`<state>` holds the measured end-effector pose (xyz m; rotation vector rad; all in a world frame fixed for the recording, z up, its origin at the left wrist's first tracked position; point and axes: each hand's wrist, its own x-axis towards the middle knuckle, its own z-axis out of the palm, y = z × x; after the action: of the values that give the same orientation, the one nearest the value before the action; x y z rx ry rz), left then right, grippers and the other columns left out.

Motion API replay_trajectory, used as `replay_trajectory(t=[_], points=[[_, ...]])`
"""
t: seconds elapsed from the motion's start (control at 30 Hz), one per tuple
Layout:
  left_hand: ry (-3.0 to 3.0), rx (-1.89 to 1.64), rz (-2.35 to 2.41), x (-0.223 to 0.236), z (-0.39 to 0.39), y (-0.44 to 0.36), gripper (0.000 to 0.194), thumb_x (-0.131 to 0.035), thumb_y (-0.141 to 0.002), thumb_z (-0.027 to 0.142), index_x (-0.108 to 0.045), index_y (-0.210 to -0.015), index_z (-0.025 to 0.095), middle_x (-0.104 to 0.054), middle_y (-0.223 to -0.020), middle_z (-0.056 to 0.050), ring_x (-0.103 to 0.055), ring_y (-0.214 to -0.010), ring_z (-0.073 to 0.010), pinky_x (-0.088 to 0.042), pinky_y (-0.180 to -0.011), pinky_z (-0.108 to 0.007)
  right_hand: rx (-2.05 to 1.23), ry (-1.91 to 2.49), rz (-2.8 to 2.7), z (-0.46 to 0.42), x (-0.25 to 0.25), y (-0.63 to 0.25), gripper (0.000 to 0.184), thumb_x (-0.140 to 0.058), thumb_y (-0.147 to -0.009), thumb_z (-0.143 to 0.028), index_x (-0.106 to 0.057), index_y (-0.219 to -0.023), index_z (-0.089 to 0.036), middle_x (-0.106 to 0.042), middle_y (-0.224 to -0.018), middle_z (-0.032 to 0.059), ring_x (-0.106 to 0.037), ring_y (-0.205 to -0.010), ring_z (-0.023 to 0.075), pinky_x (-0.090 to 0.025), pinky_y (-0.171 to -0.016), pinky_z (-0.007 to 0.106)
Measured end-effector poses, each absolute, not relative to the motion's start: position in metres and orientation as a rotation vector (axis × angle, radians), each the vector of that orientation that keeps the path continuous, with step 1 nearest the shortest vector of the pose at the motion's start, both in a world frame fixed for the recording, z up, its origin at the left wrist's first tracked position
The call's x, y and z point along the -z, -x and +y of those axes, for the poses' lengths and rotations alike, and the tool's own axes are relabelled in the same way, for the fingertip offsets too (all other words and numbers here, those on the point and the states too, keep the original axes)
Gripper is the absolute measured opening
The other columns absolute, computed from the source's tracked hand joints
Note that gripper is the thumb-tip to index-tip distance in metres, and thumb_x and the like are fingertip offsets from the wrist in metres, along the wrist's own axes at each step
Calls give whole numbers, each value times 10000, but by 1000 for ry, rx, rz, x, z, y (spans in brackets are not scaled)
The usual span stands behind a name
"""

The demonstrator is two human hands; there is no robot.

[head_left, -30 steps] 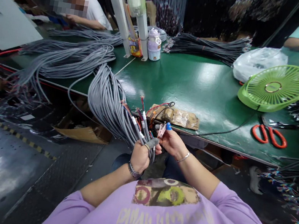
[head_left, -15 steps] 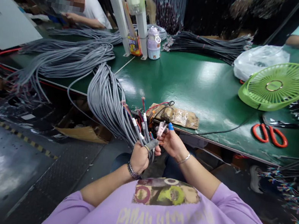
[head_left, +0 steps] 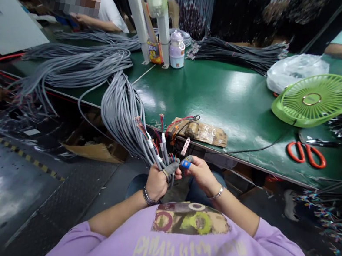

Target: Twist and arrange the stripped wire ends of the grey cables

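Note:
My left hand (head_left: 157, 183) is closed around a bundle of grey cables (head_left: 121, 110) at the bench's front edge. Their stripped ends, with coloured wires (head_left: 144, 130) and white bands (head_left: 150, 143), stick up past my fist. Close beside it, my right hand (head_left: 201, 175) pinches its fingertips together at the wire ends. A blue cover (head_left: 185, 164) and a grey one are on its fingers. What it pinches is too small to make out. Just beyond my right hand, a pale pink tool (head_left: 185, 147) hangs at the edge, below a taped wooden board (head_left: 211, 135).
Red-handled scissors (head_left: 307, 154) and a green fan (head_left: 311, 100) stand to the right on the green bench (head_left: 210, 91). A bottle (head_left: 177, 52) is by the white post. More grey cables (head_left: 79, 63) lie left. Two co-workers sit across the bench.
My right hand has moved down from the pale pink tool toward the wire ends by my left hand, and its fingers have closed. My left hand still grips the cables.

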<state>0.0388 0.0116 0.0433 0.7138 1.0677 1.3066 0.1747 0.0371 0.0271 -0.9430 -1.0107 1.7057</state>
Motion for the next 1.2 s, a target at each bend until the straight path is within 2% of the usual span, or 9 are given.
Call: replay_trajectory(t=[0.17,0.3,0.37,0.5,0.57,0.63,0.8,1.0,1.2], points=[[-715,-1247,1011,-48,10,-32,237,-788,-585,283,-696,-756,148,-693,-622,-31,-661,-553,-161,-525,-503,-239,-1975,796,-690,48,-16,-175,249,-707,-707,-346,-561,-655,-152,-523,-526,-36,-442,-468,70,-372,-487,205],[-708,-1308,1004,-51,10,-34,234,-790,-580,277,-697,-757,157,-700,-630,-27,-663,-549,-159,-509,-493,-229,-2108,788,-514,64,-17,-181,331,-555,-829,-473,-609,-829,-146,-618,-719,22,-528,-547,88,-455,-532,227],[-712,-1345,994,-52,12,-38,248,-795,-572,284,-696,-764,162,-700,-622,-22,-669,-563,-165,-513,-510,-235,-2146,761,-594,72,-21,-182,372,-563,-818,-517,-607,-870,-151,-636,-796,41,-537,-564,92,-461,-530,236],[-707,-1382,990,-53,17,-43,248,-790,-580,309,-694,-760,167,-706,-636,-23,-673,-574,-164,-491,-497,-223,-1788,868,-831,81,-24,-175,388,-704,-693,-523,-592,-713,-152,-546,-583,-19,-412,-465,59,-350,-438,189],[-697,-1389,978,-53,19,-45,229,-787,-587,295,-693,-754,169,-710,-648,-21,-671,-569,-153,-478,-489,-208,-1539,969,-901,82,-24,-171,430,-700,-671,-560,-569,-621,-153,-495,-502,-29,-378,-444,58,-301,-417,190],[-692,-1391,975,-52,21,-45,223,-789,-582,277,-694,-753,169,-710,-650,-17,-669,-562,-144,-471,-483,-198,-1477,994,-914,82,-23,-167,474,-644,-689,-619,-577,-608,-156,-493,-493,-20,-392,-452,68,-315,-426,199],[-711,-1386,1001,-48,25,-49,246,-783,-587,313,-693,-763,165,-713,-661,-26,-671,-566,-153,-475,-477,-207,-1854,774,-695,83,-26,-160,550,-534,-735,-692,-616,-765,-149,-542,-572,8,-430,-461,97,-366,-415,231],[-709,-1374,1028,-43,25,-49,247,-784,-588,292,-697,-778,162,-708,-638,-22,-662,-538,-147,-477,-472,-203,-1894,731,-503,85,-27,-155,512,-552,-762,-646,-619,-811,-141,-572,-617,20,-447,-452,96,-379,-403,231],[-706,-1356,1038,-43,21,-45,226,-772,-601,294,-694,-764,158,-697,-616,-21,-673,-571,-163,-504,-503,-226,-2030,726,-493,74,-23,-162,587,-419,-802,-697,-624,-836,-148,-616,-709,53,-514,-521,115,-428,-459,238]])
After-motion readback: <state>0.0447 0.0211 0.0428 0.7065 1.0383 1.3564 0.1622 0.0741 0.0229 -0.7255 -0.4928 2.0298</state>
